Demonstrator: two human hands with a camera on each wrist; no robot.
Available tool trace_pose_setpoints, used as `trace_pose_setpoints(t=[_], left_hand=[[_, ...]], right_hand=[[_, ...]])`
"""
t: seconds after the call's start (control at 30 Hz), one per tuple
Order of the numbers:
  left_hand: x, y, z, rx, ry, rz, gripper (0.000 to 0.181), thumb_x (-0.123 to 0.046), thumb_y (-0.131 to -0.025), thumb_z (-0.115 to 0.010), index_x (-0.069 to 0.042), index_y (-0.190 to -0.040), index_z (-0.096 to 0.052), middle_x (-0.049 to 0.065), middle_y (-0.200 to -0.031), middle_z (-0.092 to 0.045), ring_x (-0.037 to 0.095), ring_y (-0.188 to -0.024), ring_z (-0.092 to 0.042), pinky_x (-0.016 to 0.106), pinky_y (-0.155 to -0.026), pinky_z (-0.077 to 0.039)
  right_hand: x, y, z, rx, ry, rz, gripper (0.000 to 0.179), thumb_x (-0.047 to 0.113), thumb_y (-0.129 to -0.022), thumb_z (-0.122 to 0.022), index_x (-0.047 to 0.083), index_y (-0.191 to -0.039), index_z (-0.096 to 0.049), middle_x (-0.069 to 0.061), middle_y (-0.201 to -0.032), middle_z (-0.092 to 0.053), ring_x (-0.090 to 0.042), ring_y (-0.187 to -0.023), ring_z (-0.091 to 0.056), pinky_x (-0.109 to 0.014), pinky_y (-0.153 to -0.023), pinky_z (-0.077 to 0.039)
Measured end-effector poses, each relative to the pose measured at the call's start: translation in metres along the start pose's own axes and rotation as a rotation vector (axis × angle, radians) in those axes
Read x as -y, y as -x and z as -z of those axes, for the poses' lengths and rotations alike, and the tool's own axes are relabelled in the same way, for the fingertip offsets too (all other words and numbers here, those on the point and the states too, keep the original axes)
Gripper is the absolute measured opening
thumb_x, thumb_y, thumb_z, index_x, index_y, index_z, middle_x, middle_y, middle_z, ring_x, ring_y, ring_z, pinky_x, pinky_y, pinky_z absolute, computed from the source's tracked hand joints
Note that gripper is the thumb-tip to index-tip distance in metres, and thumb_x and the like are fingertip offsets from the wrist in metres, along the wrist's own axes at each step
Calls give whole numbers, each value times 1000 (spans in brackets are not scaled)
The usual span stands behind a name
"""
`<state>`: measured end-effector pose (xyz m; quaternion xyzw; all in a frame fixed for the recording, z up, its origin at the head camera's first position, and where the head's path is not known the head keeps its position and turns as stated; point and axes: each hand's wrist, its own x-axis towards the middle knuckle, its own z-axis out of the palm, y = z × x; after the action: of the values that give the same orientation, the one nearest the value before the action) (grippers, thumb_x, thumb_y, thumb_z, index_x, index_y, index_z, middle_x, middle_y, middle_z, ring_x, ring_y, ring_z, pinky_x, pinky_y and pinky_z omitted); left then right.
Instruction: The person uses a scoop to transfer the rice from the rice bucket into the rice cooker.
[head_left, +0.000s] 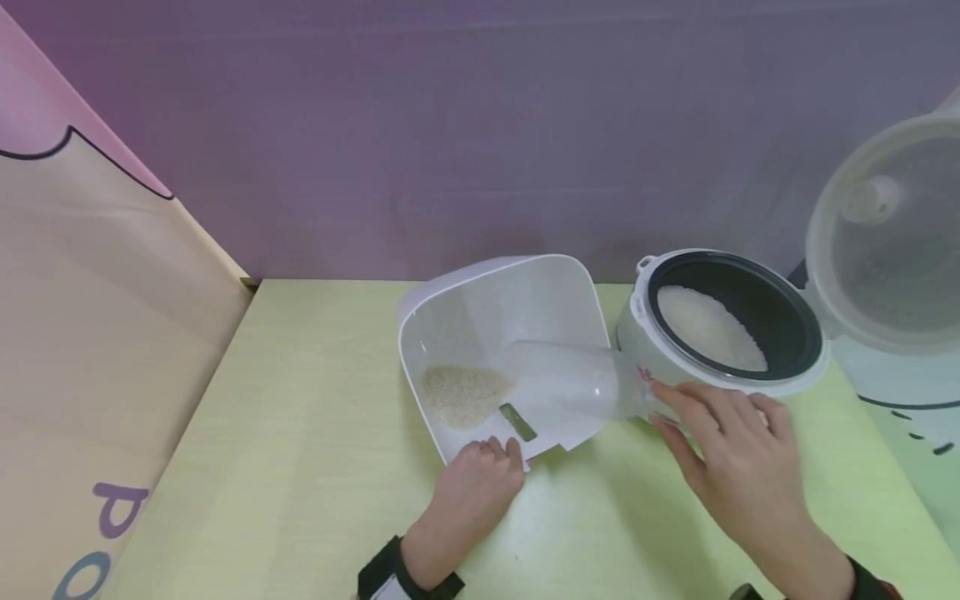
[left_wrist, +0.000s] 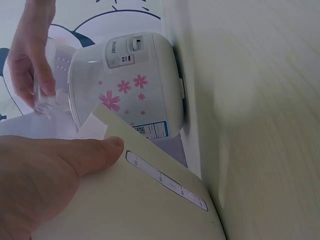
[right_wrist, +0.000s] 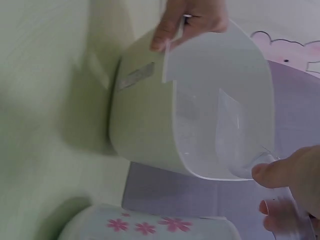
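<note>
A white rice bin (head_left: 510,312) stands with its wide mouth facing up toward me. A small heap of rice (head_left: 461,396) lies inside on its left. My left hand (head_left: 480,483) grips the bin's near rim, the thumb (left_wrist: 100,152) on the outer wall by a marked strip. My right hand (head_left: 738,446) pinches the handle of a clear plastic scoop (head_left: 570,375). The scoop's bowl reaches over the bin's right rim into its mouth; I make out no grains in it. Right of the bin, the white rice cooker (left_wrist: 135,85) holds white rice (head_left: 708,329) in its dark pot (head_left: 787,312).
The cooker's lid (head_left: 900,250) is raised, leaning out on the right. A purple cloth wall (head_left: 480,142) rises behind the pale table (head_left: 300,417), and a printed panel (head_left: 97,333) borders its left side. The bin and cooker stand close together near the back edge.
</note>
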<state>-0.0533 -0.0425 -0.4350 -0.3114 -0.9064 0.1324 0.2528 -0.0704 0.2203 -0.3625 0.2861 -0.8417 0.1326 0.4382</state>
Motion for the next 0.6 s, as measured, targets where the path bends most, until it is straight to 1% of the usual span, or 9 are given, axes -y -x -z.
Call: trace_pose_setpoints(t=[0.07,0.17,0.2,0.27,0.3,0.4,0.5,0.6], left_hand=[[0,-1,1,2,0,-1,17,-27,-88,-78,-11,-92,-78,-2,-63,-64,5,-51,-52,17,-46,-38],[-1,-1,1,9,-2,-2,19,-29,-89,-78,-11,-93,-79,-2,-64,-65,5,-52,-53,17,-46,-39],[-1,-1,1,10,-2,-2,19,-29,-89,-78,-11,-94,-79,-2,-64,-65,5,-52,-53,17,-46,-39],[-2,-1,1,10,-3,-4,21,-30,-89,-77,-11,-95,-80,-1,-65,-66,5,-52,-54,17,-47,-40],[-2,-1,1,14,-4,-6,21,-31,-90,-77,-11,-96,-80,-1,-65,-66,5,-52,-54,17,-47,-39],[-4,-1,0,13,-9,-11,23,-33,-90,-76,-11,-96,-80,-1,-65,-66,5,-51,-53,16,-46,-38],[-5,-2,-1,-5,-37,-13,18,-29,-89,-76,-11,-89,-78,-2,-61,-62,4,-49,-49,16,-45,-35],[-7,-2,-2,-33,-63,-12,17,-28,-87,-75,-11,-83,-74,-3,-59,-59,4,-48,-46,18,-43,-33]], right_hand=[[2,1,-8,-7,30,30,36,33,-107,-50,8,-110,-75,-14,-96,-71,-37,-79,-63,-52,-78,-32],[4,3,-21,-32,79,95,23,19,-101,-54,8,-108,-74,-14,-99,-73,-37,-78,-64,-50,-80,-31],[4,4,-25,-36,98,120,22,13,-99,-55,8,-108,-74,-15,-101,-73,-37,-79,-64,-50,-80,-30],[5,5,-32,-41,137,166,26,5,-94,-54,8,-110,-74,-16,-103,-72,-37,-82,-65,-49,-80,-30],[5,6,-35,-35,153,190,28,3,-94,-52,8,-112,-73,-17,-105,-71,-37,-84,-65,-48,-80,-29],[5,7,-42,-19,222,263,29,0,-99,-49,7,-115,-72,-17,-105,-71,-35,-90,-65,-46,-75,-30],[5,5,-49,-3,304,342,28,1,-102,-47,6,-116,-71,-16,-105,-71,-33,-91,-66,-43,-70,-31],[4,3,-55,7,372,409,28,0,-99,-47,5,-115,-70,-16,-104,-70,-31,-91,-64,-41,-69,-31]])
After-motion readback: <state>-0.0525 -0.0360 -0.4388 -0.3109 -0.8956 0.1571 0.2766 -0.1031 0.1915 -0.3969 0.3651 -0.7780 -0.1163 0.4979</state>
